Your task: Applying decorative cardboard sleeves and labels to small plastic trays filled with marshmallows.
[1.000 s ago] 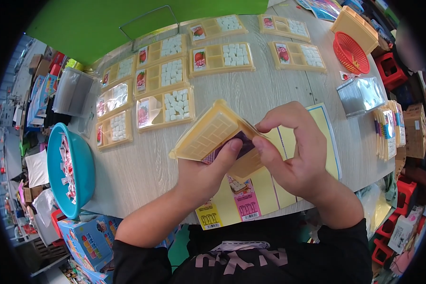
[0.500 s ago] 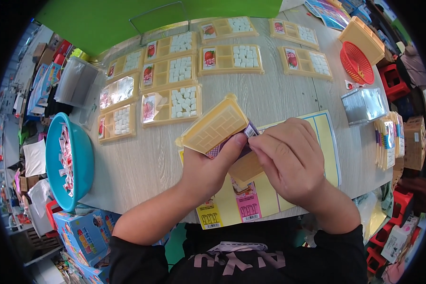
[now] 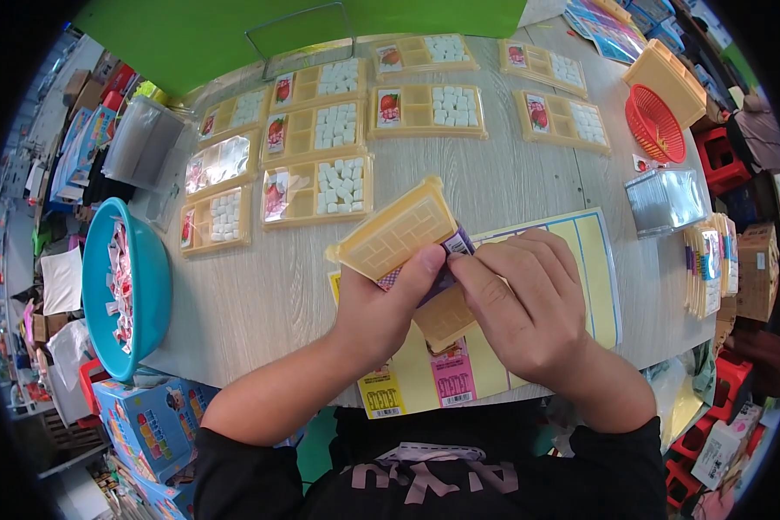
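In front of me my left hand (image 3: 381, 308) is closed around a cream plastic tray (image 3: 399, 234), which is tilted with its brick-patterned face up. A purple printed label (image 3: 457, 245) with a barcode lies along the tray's near side, under my left thumb. My right hand (image 3: 529, 308) has thumb and fingers pinched at the label's right end, and its fingertips partly hide it. Beneath both hands lies a yellow sticker sheet (image 3: 594, 286) with a yellow label (image 3: 381, 390) and a pink label (image 3: 455, 373) near its front edge.
Several cream trays of white pellets (image 3: 431, 108) stand across the far table. A teal basin (image 3: 95, 299) of small packets is at left. On the right are a red basket (image 3: 641, 121), a stack of clear lids (image 3: 665, 199) and labelled trays (image 3: 706, 269).
My right fingers have shifted slightly left and down along the purple label. The left hand keeps the tray in nearly the same place. The whole view has shifted a little.
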`<state>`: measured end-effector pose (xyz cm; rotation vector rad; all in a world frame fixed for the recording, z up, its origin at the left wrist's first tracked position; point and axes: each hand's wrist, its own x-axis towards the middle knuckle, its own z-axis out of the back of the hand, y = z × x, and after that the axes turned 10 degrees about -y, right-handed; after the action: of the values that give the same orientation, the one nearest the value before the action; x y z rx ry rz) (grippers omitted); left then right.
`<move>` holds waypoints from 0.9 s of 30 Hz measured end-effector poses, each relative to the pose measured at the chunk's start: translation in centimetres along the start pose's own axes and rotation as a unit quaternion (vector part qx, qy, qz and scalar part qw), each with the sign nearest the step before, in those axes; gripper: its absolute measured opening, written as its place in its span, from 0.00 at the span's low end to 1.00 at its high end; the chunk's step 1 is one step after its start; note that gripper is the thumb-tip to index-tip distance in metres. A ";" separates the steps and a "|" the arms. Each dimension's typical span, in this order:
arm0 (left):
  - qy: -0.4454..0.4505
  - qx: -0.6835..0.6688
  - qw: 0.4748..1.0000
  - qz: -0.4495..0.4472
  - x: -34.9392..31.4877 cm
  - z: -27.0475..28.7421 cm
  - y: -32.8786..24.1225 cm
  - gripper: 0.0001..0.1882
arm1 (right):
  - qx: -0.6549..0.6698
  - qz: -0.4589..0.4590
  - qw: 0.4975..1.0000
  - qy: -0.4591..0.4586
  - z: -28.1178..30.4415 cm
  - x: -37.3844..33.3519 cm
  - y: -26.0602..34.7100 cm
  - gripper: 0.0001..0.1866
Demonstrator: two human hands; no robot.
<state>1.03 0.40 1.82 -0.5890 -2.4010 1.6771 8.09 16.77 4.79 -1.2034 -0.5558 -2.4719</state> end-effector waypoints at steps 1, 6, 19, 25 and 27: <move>0.000 0.001 1.000 0.000 0.0 0.1 -0.1 0.13 | -0.011 0.004 1.000 -0.003 0.0 0.1 0.1 0.17; 0.027 -0.004 1.000 0.006 -0.1 0.3 -0.3 0.13 | -0.026 0.032 0.999 -0.012 0.1 0.2 0.4 0.19; 0.008 0.029 0.999 0.010 0.0 0.0 -0.6 0.11 | -0.052 0.048 0.997 -0.006 -0.2 -0.2 0.5 0.19; -0.029 0.019 0.999 -0.014 0.6 0.1 -0.3 0.10 | -0.025 0.043 0.999 -0.017 -0.3 -0.1 0.7 0.16; -0.005 0.047 0.998 -0.029 0.8 0.4 -0.3 0.10 | 0.021 0.030 0.999 -0.017 -0.1 -0.2 0.2 0.15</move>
<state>0.13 0.31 1.92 -0.4928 -2.3070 1.7612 8.25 16.64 4.58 -1.2302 -0.5696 -2.3813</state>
